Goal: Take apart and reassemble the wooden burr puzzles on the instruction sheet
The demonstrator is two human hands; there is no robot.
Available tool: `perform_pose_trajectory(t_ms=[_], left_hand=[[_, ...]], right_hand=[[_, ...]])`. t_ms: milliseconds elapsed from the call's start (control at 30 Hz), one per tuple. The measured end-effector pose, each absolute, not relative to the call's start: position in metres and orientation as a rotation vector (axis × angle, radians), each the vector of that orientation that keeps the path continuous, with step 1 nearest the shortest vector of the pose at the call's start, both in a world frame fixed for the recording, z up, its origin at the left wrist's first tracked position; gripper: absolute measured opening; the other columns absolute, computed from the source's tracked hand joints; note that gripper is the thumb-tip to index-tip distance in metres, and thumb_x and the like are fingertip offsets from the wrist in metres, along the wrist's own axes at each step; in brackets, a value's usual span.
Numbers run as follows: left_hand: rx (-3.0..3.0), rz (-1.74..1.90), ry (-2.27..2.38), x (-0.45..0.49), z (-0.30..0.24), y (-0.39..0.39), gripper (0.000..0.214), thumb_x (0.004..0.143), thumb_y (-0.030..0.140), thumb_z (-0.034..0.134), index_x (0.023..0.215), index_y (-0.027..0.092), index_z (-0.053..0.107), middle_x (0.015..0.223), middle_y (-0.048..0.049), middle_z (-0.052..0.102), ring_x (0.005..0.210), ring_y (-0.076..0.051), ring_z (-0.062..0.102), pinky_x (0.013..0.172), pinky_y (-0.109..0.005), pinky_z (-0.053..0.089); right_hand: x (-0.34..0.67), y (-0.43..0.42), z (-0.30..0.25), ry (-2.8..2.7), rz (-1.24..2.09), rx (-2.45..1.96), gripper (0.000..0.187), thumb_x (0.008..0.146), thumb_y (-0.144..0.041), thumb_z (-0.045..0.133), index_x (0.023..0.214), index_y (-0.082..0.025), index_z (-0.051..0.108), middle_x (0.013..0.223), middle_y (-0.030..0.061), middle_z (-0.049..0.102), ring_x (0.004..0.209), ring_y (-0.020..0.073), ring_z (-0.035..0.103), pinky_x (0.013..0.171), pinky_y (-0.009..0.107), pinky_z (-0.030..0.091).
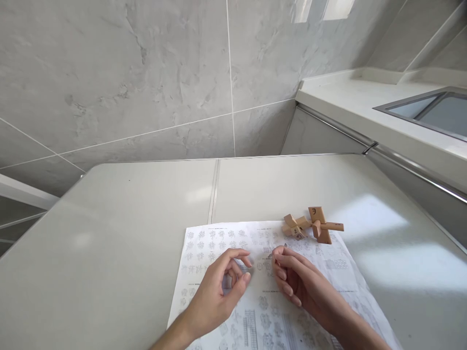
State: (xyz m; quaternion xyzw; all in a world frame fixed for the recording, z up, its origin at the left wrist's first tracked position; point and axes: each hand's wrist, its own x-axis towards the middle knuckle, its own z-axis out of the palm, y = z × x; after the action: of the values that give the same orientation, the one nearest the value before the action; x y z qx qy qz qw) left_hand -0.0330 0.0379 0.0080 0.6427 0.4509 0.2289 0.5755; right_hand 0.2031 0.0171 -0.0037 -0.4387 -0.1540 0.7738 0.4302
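Over a printed paper sheet [215, 311], both hands hover or rest with a gap between them; contact with the paper is hard to judge. My left hand [217, 294] is curved into a C, thumb and index finger apart, nothing between them. My right hand [304, 282] has its fingers curled in and the thumb against the index finger; no object shows in it. Just beyond it, on the sheet's far right corner, lie two wooden interlocking puzzle pieces: a compact cluster [295, 226] and a spread-out cross-shaped one [319, 226]. Both bear dark marks and they nearly touch.
The white table [109, 243] has a seam [215, 189] running across it from the far edge. A grey tiled wall [164, 73] stands behind. To the right, a white counter [339, 99] with a metal-framed inset [434, 109] rises above table height.
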Motion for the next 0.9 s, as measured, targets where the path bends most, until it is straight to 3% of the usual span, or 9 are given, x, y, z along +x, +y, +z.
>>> perform_pose_trajectory(t_ms=[900], left_hand=[[1.512,0.537,1.048,-0.033,0.0076,0.0381,0.028,0.114,0.041,0.055,0.141,0.034,0.058,0.126,-0.0053,0.068,0.088,-0.018,0.063,0.085,-0.037,0.056]], right_hand=[[0.203,0.0174,-0.0041,-0.391,1.936,-1.087,0.038,0.091,-0.052,0.087,0.094,-0.023,0.063,0.071,-0.0063,0.054,0.052,0.009,0.045,0.042,0.019,0.033]])
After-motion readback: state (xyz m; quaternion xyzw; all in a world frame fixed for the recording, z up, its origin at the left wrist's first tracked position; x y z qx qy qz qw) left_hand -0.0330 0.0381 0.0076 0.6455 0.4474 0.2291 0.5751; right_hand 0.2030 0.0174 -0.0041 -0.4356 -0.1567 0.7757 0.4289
